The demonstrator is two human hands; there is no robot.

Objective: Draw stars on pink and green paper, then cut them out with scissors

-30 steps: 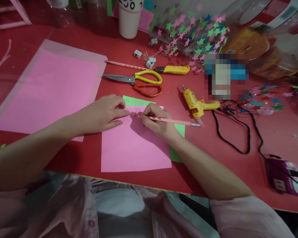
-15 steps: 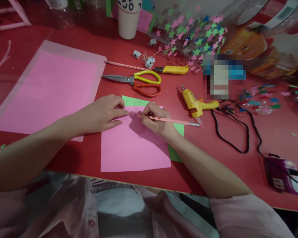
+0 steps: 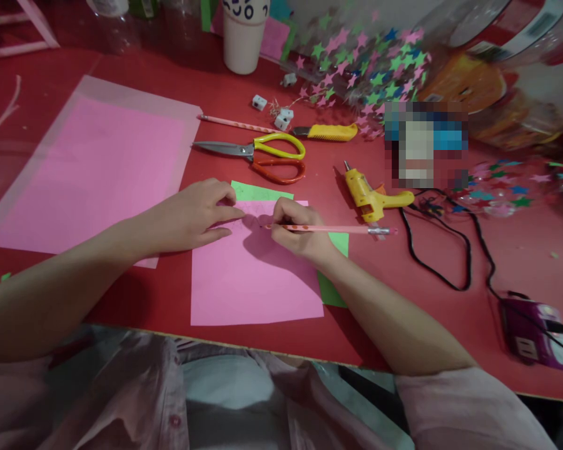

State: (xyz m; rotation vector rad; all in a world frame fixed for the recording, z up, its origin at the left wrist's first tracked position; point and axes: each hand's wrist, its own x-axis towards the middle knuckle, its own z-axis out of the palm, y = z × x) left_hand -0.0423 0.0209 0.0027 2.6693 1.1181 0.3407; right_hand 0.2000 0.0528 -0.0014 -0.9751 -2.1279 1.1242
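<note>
Your right hand pinches the pencil; your left hand lies spread, empty; pink paper: top marked, lower part bare.

I took it for a craft corner (home or small studio, I couldn't tell which). On the red tabletop a pink sheet lay at the near edge, with scissors and a yellow cutter beyond, a glue gun to the right, and colourful stars massed at the far side.
</note>
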